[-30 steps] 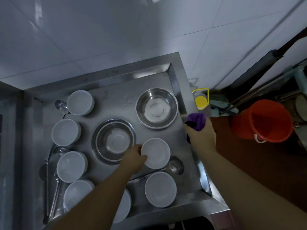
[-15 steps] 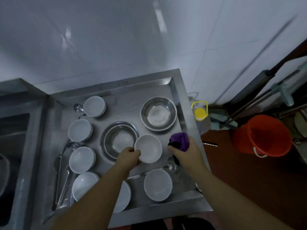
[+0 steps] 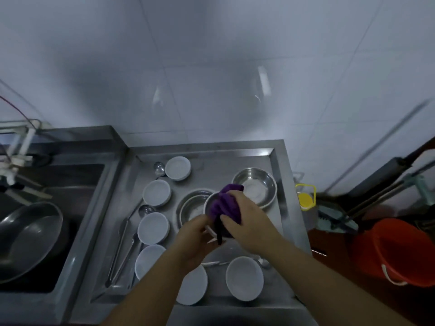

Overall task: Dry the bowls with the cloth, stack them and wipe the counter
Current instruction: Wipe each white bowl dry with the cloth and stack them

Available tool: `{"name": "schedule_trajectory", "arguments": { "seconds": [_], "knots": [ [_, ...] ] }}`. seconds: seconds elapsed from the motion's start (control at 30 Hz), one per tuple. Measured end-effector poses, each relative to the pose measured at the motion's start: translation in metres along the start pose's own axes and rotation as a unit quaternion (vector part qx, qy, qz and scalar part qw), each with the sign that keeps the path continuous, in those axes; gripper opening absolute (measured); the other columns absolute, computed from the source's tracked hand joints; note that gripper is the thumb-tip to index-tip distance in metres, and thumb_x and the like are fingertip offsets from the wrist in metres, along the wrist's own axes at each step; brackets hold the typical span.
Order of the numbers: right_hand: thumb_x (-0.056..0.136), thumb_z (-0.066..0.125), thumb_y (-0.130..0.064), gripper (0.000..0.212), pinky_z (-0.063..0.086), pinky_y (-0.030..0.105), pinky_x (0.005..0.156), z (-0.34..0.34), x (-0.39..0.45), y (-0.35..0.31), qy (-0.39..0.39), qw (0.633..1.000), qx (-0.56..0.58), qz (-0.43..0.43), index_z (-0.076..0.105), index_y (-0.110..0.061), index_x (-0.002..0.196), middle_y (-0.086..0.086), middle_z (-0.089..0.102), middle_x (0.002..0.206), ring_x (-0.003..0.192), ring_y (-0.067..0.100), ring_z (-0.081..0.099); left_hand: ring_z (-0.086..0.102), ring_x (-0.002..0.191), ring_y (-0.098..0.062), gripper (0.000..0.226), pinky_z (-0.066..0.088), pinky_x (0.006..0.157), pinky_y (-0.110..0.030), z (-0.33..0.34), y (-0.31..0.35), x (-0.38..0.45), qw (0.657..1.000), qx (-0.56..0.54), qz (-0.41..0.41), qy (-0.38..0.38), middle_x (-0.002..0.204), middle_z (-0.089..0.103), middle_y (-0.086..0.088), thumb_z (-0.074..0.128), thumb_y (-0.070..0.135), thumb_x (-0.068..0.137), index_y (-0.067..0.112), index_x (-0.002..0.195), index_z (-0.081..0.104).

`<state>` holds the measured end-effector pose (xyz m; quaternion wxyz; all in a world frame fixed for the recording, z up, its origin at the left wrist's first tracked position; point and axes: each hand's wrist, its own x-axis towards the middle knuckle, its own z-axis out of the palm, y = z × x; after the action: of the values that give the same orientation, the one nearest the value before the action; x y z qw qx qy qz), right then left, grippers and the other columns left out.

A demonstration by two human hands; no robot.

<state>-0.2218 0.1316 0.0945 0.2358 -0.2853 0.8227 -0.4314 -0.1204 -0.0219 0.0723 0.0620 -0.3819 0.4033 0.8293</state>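
Nearest me, two white bowls sit at the counter's (image 3: 235, 309) front edge — one (image 3: 244, 278) in full view, one (image 3: 195, 286) half hidden under my left forearm. Above them my left hand (image 3: 196, 241) grips the near rim of a white bowl (image 3: 208, 203) lifted and tilted off the counter. My right hand (image 3: 244, 217) is curled around a purple cloth (image 3: 224, 204), pressing it into that bowl; a dark strip of the cloth hangs down between my hands. Left of the hands, four more white bowls run in a column (image 3: 154, 228) beside two long ladles (image 3: 122, 245). Behind the held bowl — two steel bowls, one (image 3: 191, 207) partly covered, the other (image 3: 255, 185) toward the back right. Far left, a sink (image 3: 77, 191) holds a steel pan (image 3: 28, 238). Far right, an orange bucket (image 3: 395, 252) is on the floor.
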Motion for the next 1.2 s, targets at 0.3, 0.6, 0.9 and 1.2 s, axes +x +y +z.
{"name": "schedule_trajectory", "arguments": {
  "seconds": [0.3,0.6,0.9,1.2],
  "knots": [
    [0.095,0.059,-0.045,0.033,0.042,0.008,0.078,0.055,0.008,-0.089,0.065,0.995,-0.013,-0.075,0.051,-0.047,0.127,-0.03,0.06,0.103,0.098,-0.007,0.058,0.052,0.137,-0.042,0.075,0.036,0.119,-0.06,-0.058,0.068,-0.045,0.983,0.001,0.033,-0.181,0.154,0.052,-0.025,0.066,0.061,0.093,0.016,0.152,0.054],
    [0.095,0.068,-0.029,0.038,0.04,0.02,0.107,0.105,0.009,-0.147,0.092,0.972,-0.111,-0.186,0.063,-0.026,0.133,-0.012,0.065,0.128,0.122,0.008,0.055,0.052,0.143,-0.041,0.097,0.051,0.108,-0.053,-0.118,0.097,-0.065,0.975,0.005,0.017,-0.223,0.155,0.051,-0.025,0.069,0.077,0.081,0.023,0.157,0.047],
    [0.1,0.059,-0.036,0.016,0.052,0.038,0.074,0.083,0.034,-0.201,0.111,0.982,-0.15,-0.026,0.064,-0.021,0.102,0.0,0.068,0.089,0.082,0.024,0.063,0.065,0.127,-0.041,0.101,0.061,0.093,-0.052,-0.087,0.125,-0.084,0.968,0.042,0.18,-0.17,0.139,0.065,-0.026,0.085,0.072,0.069,0.011,0.145,0.059],
    [0.096,0.057,-0.032,0.03,0.061,0.047,0.083,0.031,0.036,-0.232,-0.047,0.992,-0.059,0.098,0.073,-0.006,0.095,0.016,0.077,0.093,0.089,0.034,0.074,0.063,0.129,-0.043,0.118,0.058,0.096,-0.053,-0.076,0.144,-0.102,0.949,0.09,0.262,-0.153,0.142,0.061,-0.025,0.09,0.072,0.06,0.008,0.15,0.048]
  ]
}}
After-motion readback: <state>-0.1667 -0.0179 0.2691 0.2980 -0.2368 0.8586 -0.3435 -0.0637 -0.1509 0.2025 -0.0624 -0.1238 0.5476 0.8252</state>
